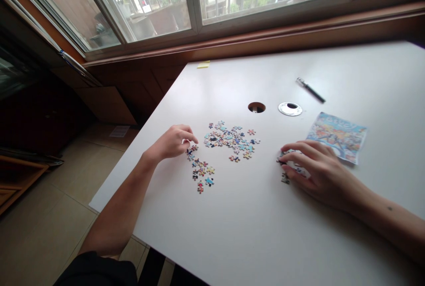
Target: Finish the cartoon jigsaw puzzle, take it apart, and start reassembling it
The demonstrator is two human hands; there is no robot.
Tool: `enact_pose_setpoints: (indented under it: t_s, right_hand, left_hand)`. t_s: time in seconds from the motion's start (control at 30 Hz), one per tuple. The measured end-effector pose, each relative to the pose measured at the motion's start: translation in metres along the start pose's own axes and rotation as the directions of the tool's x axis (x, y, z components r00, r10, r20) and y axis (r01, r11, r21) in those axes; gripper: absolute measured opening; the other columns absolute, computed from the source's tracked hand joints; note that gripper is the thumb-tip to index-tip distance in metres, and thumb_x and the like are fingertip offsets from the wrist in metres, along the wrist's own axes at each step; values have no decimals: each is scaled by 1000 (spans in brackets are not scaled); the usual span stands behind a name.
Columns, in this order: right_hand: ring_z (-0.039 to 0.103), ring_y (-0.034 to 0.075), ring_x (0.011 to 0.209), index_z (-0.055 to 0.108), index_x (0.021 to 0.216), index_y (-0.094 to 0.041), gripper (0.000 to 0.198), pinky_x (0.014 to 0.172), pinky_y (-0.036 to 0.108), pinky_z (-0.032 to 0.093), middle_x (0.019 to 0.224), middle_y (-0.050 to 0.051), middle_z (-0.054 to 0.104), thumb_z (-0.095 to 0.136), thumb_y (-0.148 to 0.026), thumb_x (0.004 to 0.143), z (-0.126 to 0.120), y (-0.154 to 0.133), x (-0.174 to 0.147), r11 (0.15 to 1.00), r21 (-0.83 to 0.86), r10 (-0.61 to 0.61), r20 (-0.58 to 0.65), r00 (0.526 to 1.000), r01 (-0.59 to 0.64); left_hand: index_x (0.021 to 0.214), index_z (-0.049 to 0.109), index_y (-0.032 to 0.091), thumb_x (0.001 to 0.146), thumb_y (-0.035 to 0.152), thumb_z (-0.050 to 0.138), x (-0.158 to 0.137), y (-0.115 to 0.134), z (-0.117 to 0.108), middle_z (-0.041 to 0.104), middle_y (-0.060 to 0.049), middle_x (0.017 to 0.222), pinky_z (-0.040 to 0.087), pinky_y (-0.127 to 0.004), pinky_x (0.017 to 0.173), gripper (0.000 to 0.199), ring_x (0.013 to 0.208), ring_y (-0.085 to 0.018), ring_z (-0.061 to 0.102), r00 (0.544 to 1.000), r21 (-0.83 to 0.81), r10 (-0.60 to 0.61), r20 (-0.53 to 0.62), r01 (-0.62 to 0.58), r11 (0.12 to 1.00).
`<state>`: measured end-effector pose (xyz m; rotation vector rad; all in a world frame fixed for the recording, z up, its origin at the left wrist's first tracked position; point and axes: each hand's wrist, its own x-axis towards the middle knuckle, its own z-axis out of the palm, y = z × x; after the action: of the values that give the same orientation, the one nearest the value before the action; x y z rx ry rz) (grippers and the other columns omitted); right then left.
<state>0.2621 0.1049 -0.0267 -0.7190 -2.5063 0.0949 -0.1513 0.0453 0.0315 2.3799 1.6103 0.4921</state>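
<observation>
Small jigsaw pieces lie on a white table [239, 215]. My left hand [174, 141] hovers at the top of a loose strip of pieces [200, 170]. Its thumb and index finger are curved with a gap between them, and I see nothing held there. A larger pile of pieces [232, 139] spreads out to the right of that hand. My right hand [308, 164] is bent over a small group of puzzle pieces [284, 177], gripping them between thumb and fingers. The palm and fingers hide most of this group.
Behind my right hand lies a printed picture sheet [338, 135]. Farther back are a dark pen-like object [311, 90], a round metal cover [290, 109] and a cable hole [256, 107] in the tabletop. A yellow sticky note [203, 64] is at the far edge, below the window.
</observation>
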Motion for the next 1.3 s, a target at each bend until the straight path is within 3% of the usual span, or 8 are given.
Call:
enact_pose_setpoints:
  t_s: [0.17, 0.33, 0.6, 0.77, 0.83, 0.93, 1.1, 1.3]
  right_hand:
    - [61, 34, 105, 65, 98, -26, 10, 88, 51, 45, 114, 9, 67, 62, -27, 89, 0, 1, 1, 1000, -3, -5, 4, 1000, 5]
    - [59, 31, 106, 65, 98, -25, 9, 89, 49, 44, 114, 9, 66, 61, -27, 90, 0, 2, 0, 1000, -28, -11, 7, 1000, 11]
    - [57, 28, 109, 63, 99, -25, 9, 91, 45, 43, 115, 8, 66, 60, -25, 91, -3, -4, 1, 999, -44, 16, 17, 1000, -16]
    - [57, 28, 108, 63, 98, -24, 8, 91, 44, 43, 115, 8, 66, 60, -26, 91, -3, -3, 1, 999, -43, 20, 22, 1000, -19]
    - [58, 28, 108, 63, 99, -25, 9, 91, 45, 43, 116, 8, 66, 60, -25, 90, -4, -3, 1, 999, -42, 24, 32, 999, -23]
    - [58, 28, 108, 64, 100, -25, 11, 90, 45, 43, 115, 8, 66, 60, -25, 90, -4, -3, 1, 999, -35, 32, 38, 999, -30]
    - [58, 28, 108, 63, 99, -24, 10, 91, 44, 42, 115, 8, 66, 60, -24, 89, -4, -3, 1, 999, -31, 41, 36, 999, -39]
    - [57, 27, 109, 62, 102, -24, 12, 91, 44, 41, 115, 8, 66, 60, -24, 90, -4, -4, 1, 998, -49, 39, 47, 998, -36]
  left_hand:
    - [76, 77, 21, 74, -1, 51, 1, 1, 3, 68, -2, 88, 48, -29, 77, 35, 81, -15, 61, 996, -12, 49, 76, -48, 999]
    - [112, 75, 26, 79, -1, 46, 3, 3, 12, 67, -4, 94, 49, -30, 77, 52, 85, -16, 60, 994, 1, 89, 62, -90, 996]
    - [68, 71, 20, 77, 0, 49, 4, 4, 15, 68, -4, 97, 50, -33, 83, 31, 91, -19, 61, 992, 15, 128, -3, -128, 992]
    - [100, 67, 21, 76, -3, 43, 5, 7, 16, 67, -4, 127, 41, -42, 106, 42, 125, -22, 55, 994, 48, 104, -29, -103, 994]
    - [100, 67, 22, 77, -1, 45, 4, 6, 16, 71, -3, 117, 40, -43, 106, 39, 119, -22, 59, 997, 85, 70, -33, -67, 994]
    - [80, 66, 20, 79, 3, 50, 3, 7, 12, 74, -2, 87, 42, -42, 99, 24, 96, -20, 67, 994, 161, 90, -55, -80, 984]
    - [74, 64, 20, 77, 3, 53, 1, 35, 14, 73, -3, 87, 44, -36, 91, 21, 89, -19, 67, 968, 94, 241, 66, -246, 965]
    - [109, 62, 25, 76, 2, 50, 1, 83, 35, 71, 0, 123, 38, -40, 105, 42, 120, -23, 57, 872, -59, 445, 205, -442, 895]
